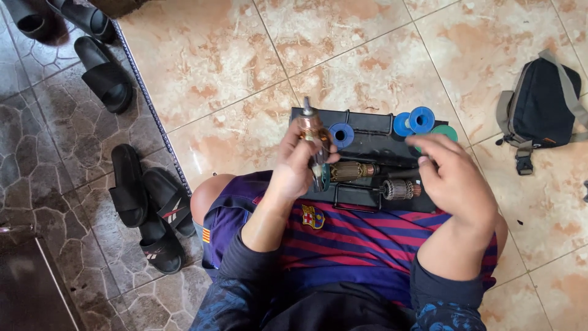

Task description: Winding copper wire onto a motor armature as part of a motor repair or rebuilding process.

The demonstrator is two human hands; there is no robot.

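My left hand [293, 167] grips a copper-wound motor armature [313, 132] and holds it upright above my lap. My right hand [456, 179] hovers over the right side of a black tray [367, 138] on the floor; its fingers are curled, and whether they pinch anything I cannot tell. Two more armatures [361, 171] [398, 190] lie on the tray in front of my knees. Blue spools [342, 133] [413, 121] and a green spool [446, 131] sit along the tray's far edge.
A dark shoulder bag [542, 104] lies on the beige tiles at the right. Several black sandals [147, 202] [104, 76] rest on the darker stone floor at the left, beyond a metal strip [150, 104]. My striped shorts fill the bottom.
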